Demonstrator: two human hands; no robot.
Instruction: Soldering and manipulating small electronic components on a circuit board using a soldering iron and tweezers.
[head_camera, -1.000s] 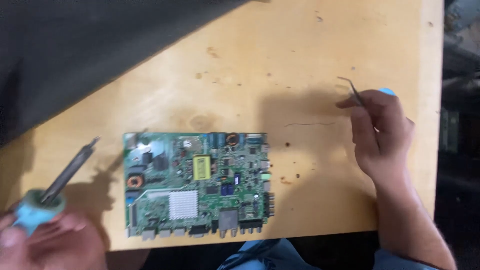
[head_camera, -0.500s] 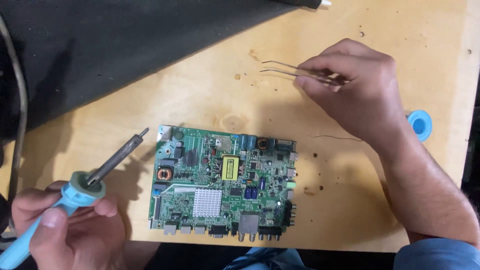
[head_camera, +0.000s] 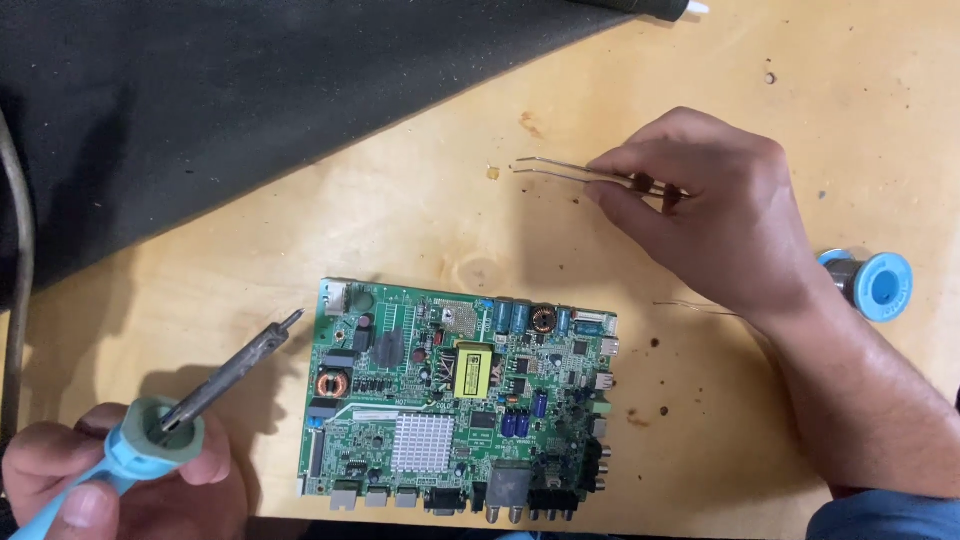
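**Iron and tweezers raised, circuit board untouched**

The left hand is wrapped around the blue handle of a soldering iron, fingers curled tight about the grip. The dark metal shaft slants up and to the right, its tip hanging just beside the left edge of the green circuit board but apart from it. The right hand is pinching a pair of thin metal tweezers between thumb and fingers; the two prongs point left, slightly parted, over bare wood well above the board.

The board lies flat near the front edge of the wooden table, parts side up — a silver heat sink, a yellow block, copper coils and a row of sockets along the near edge. As far as can be judged, the work on it has not begun: neither tool is touching it, and nothing sits between the tweezer tips. Bringing both tools down to the board is all left to do.

A blue spool of solder sits by the right wrist, with a fine wire trailing from it, faint against the wood. A dark mat covers the far left corner. The iron's handle runs off the bottom edge, and whether any joint on the board has been worked is too small to make out.
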